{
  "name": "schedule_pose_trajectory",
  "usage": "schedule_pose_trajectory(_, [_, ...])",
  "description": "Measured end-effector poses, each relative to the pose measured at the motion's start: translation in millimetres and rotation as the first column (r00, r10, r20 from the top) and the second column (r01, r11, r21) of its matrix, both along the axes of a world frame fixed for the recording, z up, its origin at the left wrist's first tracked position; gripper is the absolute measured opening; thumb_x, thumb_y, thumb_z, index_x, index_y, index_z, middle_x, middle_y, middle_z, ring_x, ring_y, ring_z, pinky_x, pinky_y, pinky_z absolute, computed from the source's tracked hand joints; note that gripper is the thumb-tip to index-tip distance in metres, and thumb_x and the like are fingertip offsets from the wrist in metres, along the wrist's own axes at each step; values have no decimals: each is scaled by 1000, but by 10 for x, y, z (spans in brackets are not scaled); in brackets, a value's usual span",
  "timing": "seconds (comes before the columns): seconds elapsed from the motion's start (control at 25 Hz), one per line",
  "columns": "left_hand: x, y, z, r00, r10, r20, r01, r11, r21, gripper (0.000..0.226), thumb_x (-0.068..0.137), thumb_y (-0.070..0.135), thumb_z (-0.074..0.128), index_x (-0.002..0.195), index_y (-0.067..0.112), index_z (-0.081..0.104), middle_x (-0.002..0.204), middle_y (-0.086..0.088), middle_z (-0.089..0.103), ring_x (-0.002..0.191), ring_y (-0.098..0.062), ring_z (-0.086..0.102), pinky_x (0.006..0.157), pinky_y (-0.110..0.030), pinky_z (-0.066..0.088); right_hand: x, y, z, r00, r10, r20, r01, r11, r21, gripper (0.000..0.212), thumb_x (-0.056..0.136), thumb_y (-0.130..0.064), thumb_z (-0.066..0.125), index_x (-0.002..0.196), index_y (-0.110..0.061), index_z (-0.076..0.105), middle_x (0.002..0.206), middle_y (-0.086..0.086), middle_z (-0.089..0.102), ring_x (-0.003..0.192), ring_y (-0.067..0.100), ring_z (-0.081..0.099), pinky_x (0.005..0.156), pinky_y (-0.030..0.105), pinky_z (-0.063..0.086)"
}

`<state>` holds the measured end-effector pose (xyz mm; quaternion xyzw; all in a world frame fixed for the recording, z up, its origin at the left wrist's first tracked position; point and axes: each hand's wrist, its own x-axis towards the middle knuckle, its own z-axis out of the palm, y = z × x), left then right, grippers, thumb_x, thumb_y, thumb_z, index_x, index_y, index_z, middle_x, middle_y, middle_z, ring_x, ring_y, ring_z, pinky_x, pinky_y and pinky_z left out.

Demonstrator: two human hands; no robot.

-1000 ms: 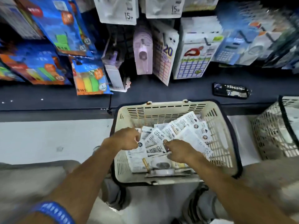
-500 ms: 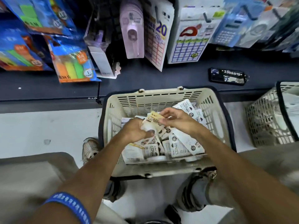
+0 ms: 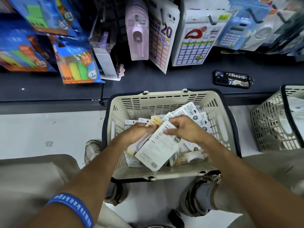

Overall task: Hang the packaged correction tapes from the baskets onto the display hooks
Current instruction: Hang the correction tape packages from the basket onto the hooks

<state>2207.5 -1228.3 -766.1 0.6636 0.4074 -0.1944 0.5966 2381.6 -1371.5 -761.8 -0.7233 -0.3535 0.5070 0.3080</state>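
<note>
A cream basket (image 3: 164, 100) stands on the floor before me, holding several packaged correction tapes (image 3: 192, 111). Over it, my left hand (image 3: 138, 134) grips a small stack of packs, a yellow-topped one (image 3: 154, 121) showing above the fingers. My right hand (image 3: 184, 129) pinches the top of a white pack (image 3: 159, 148), turned back side up and tilted over the basket. A loose tape dispenser (image 3: 194, 157) lies at the basket's near right. Pink correction tapes (image 3: 137, 35) hang on a display hook above.
A second cream basket (image 3: 271, 122) stands at the right. A phone (image 3: 232, 79) lies on the dark shelf ledge (image 3: 49, 91). Label sheets (image 3: 162, 41), calculators (image 3: 233, 32) and highlighter packs (image 3: 77, 63) hang above. My shoes (image 3: 93, 149) flank the basket.
Both hands rose out of the basket with packs. The right hand now holds a white pack flipped back side up against the left hand's stack.
</note>
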Motion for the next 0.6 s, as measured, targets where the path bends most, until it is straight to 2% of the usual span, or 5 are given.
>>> schedule_pose_trajectory(0.08, [32, -36, 41, 999, 14, 41, -6, 981, -196, 55, 79, 68, 71, 116, 28, 73, 112, 5, 79, 105, -19, 74, 94, -36, 55, 19, 101, 100, 976, -181, -124, 198, 970, 140, 3, 90, -12, 75, 92, -14, 76, 82, -2, 78, 71, 11, 72, 59, 23, 54])
schedule_pose_trajectory(0.16, [73, -76, 52, 997, 29, 71, -14, 979, -206, 46, 76, 43, 87, 116, 28, 70, 99, 11, 81, 92, -10, 78, 77, -27, 60, -29, 137, 87, 932, -279, -231, 319, 934, 161, 5, 89, -9, 75, 94, -8, 75, 85, 1, 79, 74, 13, 74, 62, 23, 56])
schedule_pose_trajectory(0.36, [48, -50, -4, 954, 299, 30, -279, 917, -285, 41, 80, 12, 85, 116, 24, 70, 110, -1, 80, 97, -20, 76, 79, -35, 61, 75, 49, 108, 961, -228, -156, 216, 972, -87, 10, 91, -12, 72, 100, -16, 72, 81, -6, 78, 67, 10, 70, 42, 24, 47])
schedule_pose_trajectory(0.52, [9, 90, 33, 824, 561, 79, -501, 787, -361, 58, 72, 2, 84, 127, 12, 66, 118, -12, 76, 103, -29, 74, 71, -40, 64, 194, 164, 407, 824, -567, 7, 539, 788, 298, 6, 97, -16, 64, 92, -17, 64, 86, -3, 75, 66, 14, 70, 42, 27, 52])
schedule_pose_trajectory(0.6, [35, 152, 43, 755, 653, 58, -604, 727, -327, 41, 85, -2, 75, 123, 11, 67, 113, -14, 76, 98, -34, 74, 65, -43, 64, 113, 165, 483, 777, -549, 307, 334, 773, 539, 12, 99, -18, 60, 93, -7, 60, 98, 7, 71, 72, 26, 69, 54, 36, 58])
